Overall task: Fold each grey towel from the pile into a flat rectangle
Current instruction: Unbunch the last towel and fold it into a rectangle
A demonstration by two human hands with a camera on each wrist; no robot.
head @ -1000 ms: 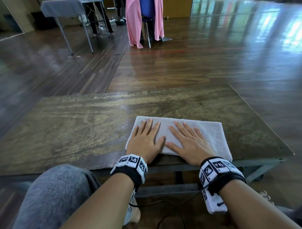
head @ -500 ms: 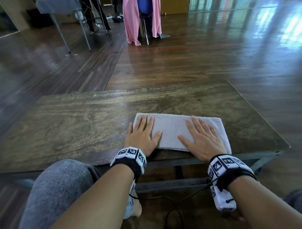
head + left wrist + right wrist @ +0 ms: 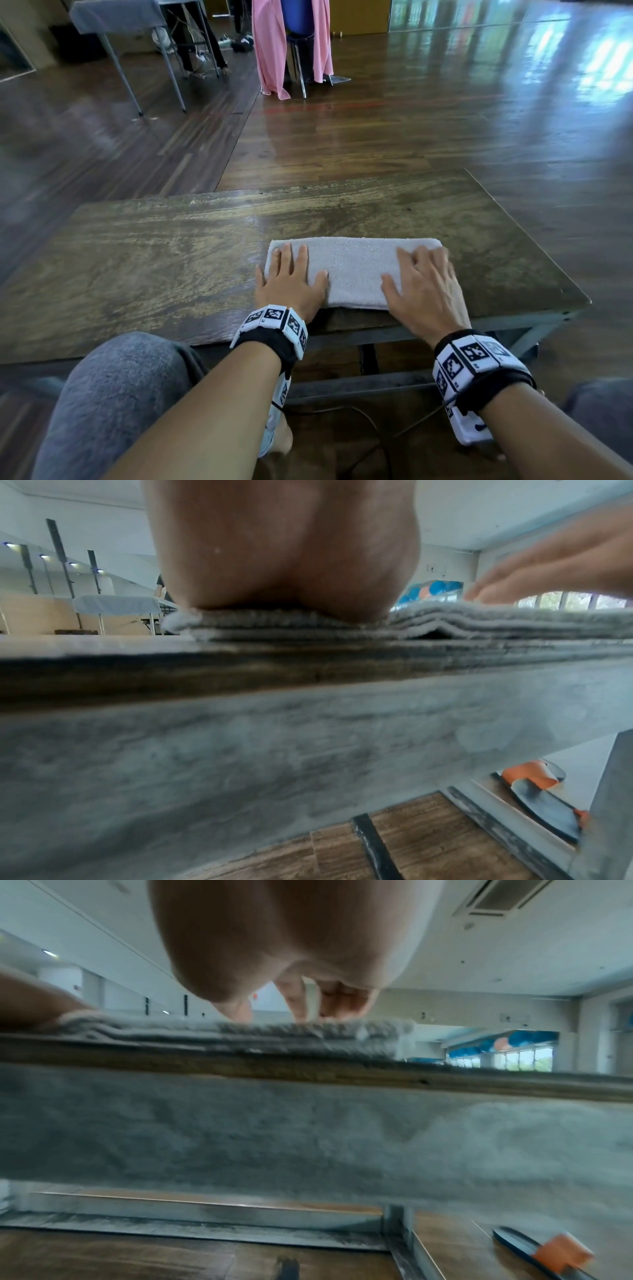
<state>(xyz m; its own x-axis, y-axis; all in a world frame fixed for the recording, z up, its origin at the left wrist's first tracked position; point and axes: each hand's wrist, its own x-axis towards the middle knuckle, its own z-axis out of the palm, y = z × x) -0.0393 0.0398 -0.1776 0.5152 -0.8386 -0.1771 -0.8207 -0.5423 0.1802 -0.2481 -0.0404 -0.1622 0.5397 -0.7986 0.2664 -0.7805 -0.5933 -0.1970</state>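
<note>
A pale grey towel (image 3: 356, 270), folded into a flat rectangle of several layers, lies at the near edge of the wooden table (image 3: 154, 260). My left hand (image 3: 291, 277) lies flat on its left end with straight, spread fingers. My right hand (image 3: 424, 284) rests flat on its right end, slightly blurred. In the left wrist view the palm (image 3: 281, 561) presses the stacked towel layers (image 3: 445, 626). The right wrist view shows the fingertips (image 3: 301, 1007) touching the towel's top (image 3: 308, 1031). No pile of other towels is in view.
The table's near edge and metal frame (image 3: 513, 329) lie just below my wrists. My knee in grey trousers (image 3: 113, 394) is at lower left. A chair draped in pink cloth (image 3: 291, 44) and another table (image 3: 130, 20) stand far back. An orange slipper (image 3: 555, 1256) lies on the floor.
Both hands have slid apart along the towel, from its middle to its two ends, the right one farther. The towel stays folded in place.
</note>
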